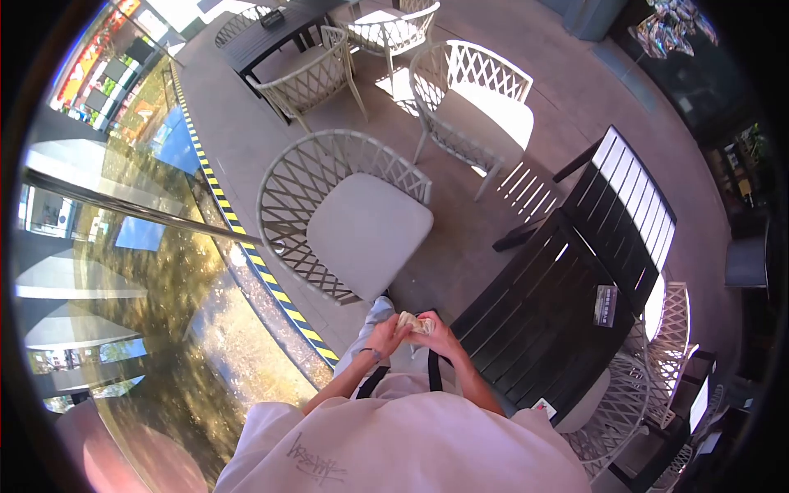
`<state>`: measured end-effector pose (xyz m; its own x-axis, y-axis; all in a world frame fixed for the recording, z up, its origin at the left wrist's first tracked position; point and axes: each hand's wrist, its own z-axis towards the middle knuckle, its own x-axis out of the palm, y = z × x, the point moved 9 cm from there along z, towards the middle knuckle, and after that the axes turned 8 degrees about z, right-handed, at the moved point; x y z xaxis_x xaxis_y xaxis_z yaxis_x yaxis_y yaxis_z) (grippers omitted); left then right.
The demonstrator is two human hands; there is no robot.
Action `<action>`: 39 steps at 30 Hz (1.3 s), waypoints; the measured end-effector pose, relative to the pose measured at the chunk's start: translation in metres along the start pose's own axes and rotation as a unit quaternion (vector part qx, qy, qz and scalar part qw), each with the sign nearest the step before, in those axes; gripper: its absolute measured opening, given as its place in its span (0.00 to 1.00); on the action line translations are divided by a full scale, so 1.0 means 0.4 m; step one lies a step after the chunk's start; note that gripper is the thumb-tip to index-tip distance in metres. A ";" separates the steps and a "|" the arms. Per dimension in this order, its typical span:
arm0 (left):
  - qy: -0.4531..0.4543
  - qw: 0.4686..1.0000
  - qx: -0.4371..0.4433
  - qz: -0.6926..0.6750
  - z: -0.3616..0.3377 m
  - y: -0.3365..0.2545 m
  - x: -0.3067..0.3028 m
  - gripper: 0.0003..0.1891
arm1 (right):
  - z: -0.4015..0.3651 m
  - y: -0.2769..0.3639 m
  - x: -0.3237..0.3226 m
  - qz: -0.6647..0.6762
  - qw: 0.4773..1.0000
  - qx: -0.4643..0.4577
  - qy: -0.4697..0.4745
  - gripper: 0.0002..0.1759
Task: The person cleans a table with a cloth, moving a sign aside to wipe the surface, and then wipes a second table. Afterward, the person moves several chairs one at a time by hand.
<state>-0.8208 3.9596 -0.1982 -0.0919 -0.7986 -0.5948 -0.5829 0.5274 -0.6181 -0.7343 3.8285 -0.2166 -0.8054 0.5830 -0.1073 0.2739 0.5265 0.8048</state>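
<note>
Bundle point(417, 324), pale cream, crumpled-looking, detail blurred

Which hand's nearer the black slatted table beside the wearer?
Right. The right hand is on the table-facing side, close to the edge of the table in view; the left hand is farther away, beyond the right.

left grip point(383, 338): curled | right grip point(440, 335): curled, nearby | forearms point(343, 380): angled inward
</note>
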 end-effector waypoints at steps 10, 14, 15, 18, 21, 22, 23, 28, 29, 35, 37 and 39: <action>-0.073 0.997 -0.016 0.022 0.165 0.087 -0.394 0.21 | 0.290 0.308 0.114 0.030 0.994 -0.100 0.008 0.33; -0.132 0.959 -0.084 -0.235 0.228 0.288 -0.409 0.19 | 0.309 0.541 0.159 -0.160 0.975 -0.141 0.064 0.28; -0.137 0.933 -0.106 -0.316 0.236 0.322 -0.399 0.18 | 0.318 0.580 0.157 -0.181 0.967 -0.170 0.064 0.28; -0.165 0.891 -0.141 -0.398 0.276 0.332 -0.425 0.18 | 0.356 0.623 0.118 -0.218 0.959 -0.141 0.115 0.27; -0.211 0.932 -0.154 -0.253 0.344 0.278 -0.515 0.18 | 0.411 0.630 -0.004 -0.147 0.973 -0.132 0.117 0.23; -0.205 0.940 -0.140 -0.234 0.391 0.250 -0.518 0.18 | 0.440 0.620 -0.050 -0.109 0.978 -0.132 0.118 0.22; -0.201 0.947 -0.128 -0.214 0.445 0.224 -0.516 0.18 | 0.486 0.591 -0.101 -0.085 0.980 -0.139 0.114 0.21; -0.083 0.872 -0.153 -0.458 0.826 -0.135 -0.404 0.14 | 0.628 0.613 -0.530 -0.046 0.993 -0.109 -0.021 0.17; -0.051 0.872 -0.154 -0.462 0.906 -0.218 -0.362 0.14 | 0.649 0.616 -0.623 -0.040 0.993 -0.099 -0.057 0.16; -0.033 0.904 0.031 -0.426 1.275 -0.754 -0.332 0.10 | 0.624 0.558 -1.169 0.122 0.946 -0.125 -0.273 0.10; -0.054 0.954 0.078 -0.285 1.321 -0.843 -0.344 0.16 | 0.662 0.477 -1.254 0.180 0.940 -0.078 -0.278 0.10; -0.051 0.976 0.032 -0.210 1.291 -0.877 -0.391 0.21 | 0.704 0.486 -1.274 0.181 0.941 -0.082 -0.274 0.13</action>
<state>-0.1851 4.0491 -0.1537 0.2266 -0.9172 -0.3278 -0.4992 0.1796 -0.8477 -0.1226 3.8080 -0.1697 -0.2713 0.9608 -0.0577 0.3562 0.1559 0.9213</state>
